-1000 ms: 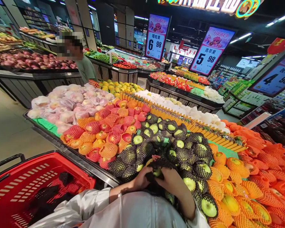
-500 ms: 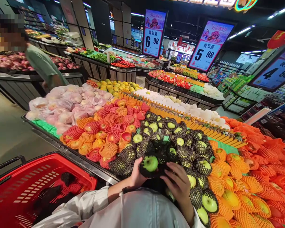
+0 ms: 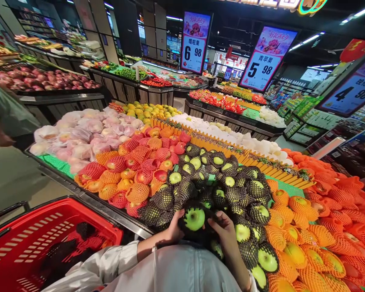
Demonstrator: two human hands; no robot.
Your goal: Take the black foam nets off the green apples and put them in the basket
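Observation:
My left hand (image 3: pixel 174 228) is closed around the left side of a green apple (image 3: pixel 194 219), which sits in a black foam net with its top showing. My right hand (image 3: pixel 224 229) has thumb and fingers closed on the net's dark edge to the right of the apple. Both hands are just in front of my body, over the near part of a pile of green apples in black foam nets (image 3: pixel 182 190). The underside of the held apple is hidden.
A red basket (image 3: pixel 109 231) at lower left holds black and red netting. Red apples in nets (image 3: pixel 140 154) and bagged fruit (image 3: pixel 88 125) lie to the left, orange-netted fruit (image 3: pixel 298 239) to the right. A person in green (image 3: pixel 9 109) is at the left edge.
My right hand's fingers, spread over the apple's right side before, now pinch the net. More of the apple's top shows. The passing person has moved left and nearer.

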